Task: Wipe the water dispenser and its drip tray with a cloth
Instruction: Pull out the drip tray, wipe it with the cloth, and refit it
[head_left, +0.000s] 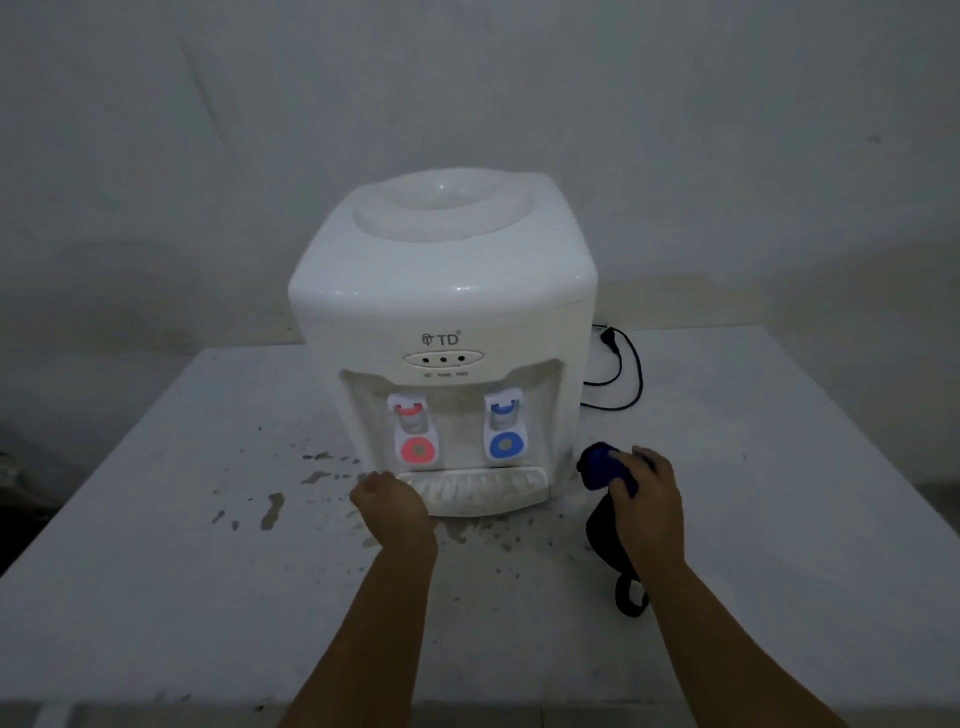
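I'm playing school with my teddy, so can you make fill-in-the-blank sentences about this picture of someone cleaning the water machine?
1. The right hand holds a crumpled dark ____ cloth.
2. The left hand touches the left end of the white ribbed plastic ____.
3. On the boxy white plastic water dispenser, the tap on the picture's left has a ____ button.
4. A thin ____ power cord lies on the white table behind the dispenser.

Missing words: blue; drip tray; red; black
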